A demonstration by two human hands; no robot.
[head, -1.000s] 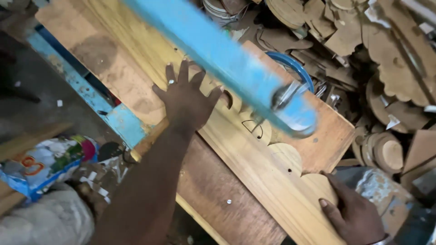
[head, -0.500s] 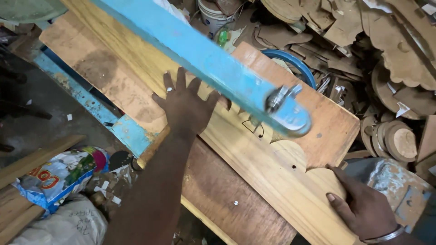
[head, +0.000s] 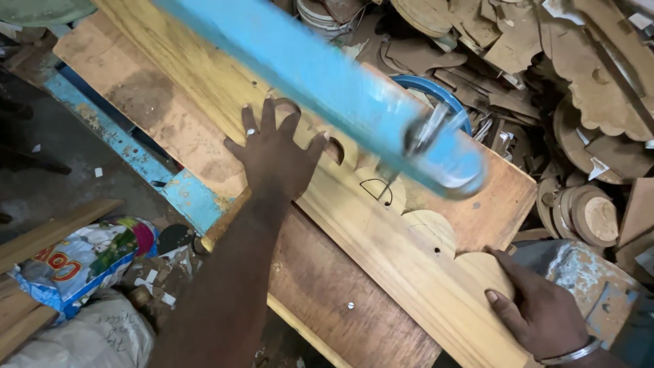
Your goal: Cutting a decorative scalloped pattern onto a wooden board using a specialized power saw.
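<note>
The fingers (head: 505, 300) of the right hand (head: 538, 315) curl over the near right end of one long pale wooden board (head: 381, 252), thumb on top, gripping its scalloped edge. A metal bangle (head: 571, 353) circles that wrist. Further left and farther off, the left hand (head: 278, 158) lies flat on the same board with its five fingers spread wide, pressing down rather than grasping; a ring shows on one finger.

The board's long axis runs diagonally, from the near right corner of the scene up to the far left. Its right-hand edge is cut into rounded lobes; two finished lobes show between the hands, and a pencilled curve (head: 377, 191) marks the next one. The board rests on a darker brown table top (head: 340, 300), itself carried on a blue-painted frame (head: 184, 197).

Above the board, one blue machine arm (head: 327, 88) crosses the view, blurred, lying along nearly the same diagonal, its rounded end with a metal fitting (head: 426, 136) hanging over the pencilled mark.

On the floor at near left lie one printed plastic bag (head: 75, 262) and one grey sack (head: 82, 337). Far right, a heap of cut wooden offcuts (head: 586, 75) fills the corner, too many to count, with one blue ring (head: 436, 92) showing at its edge behind the arm.
</note>
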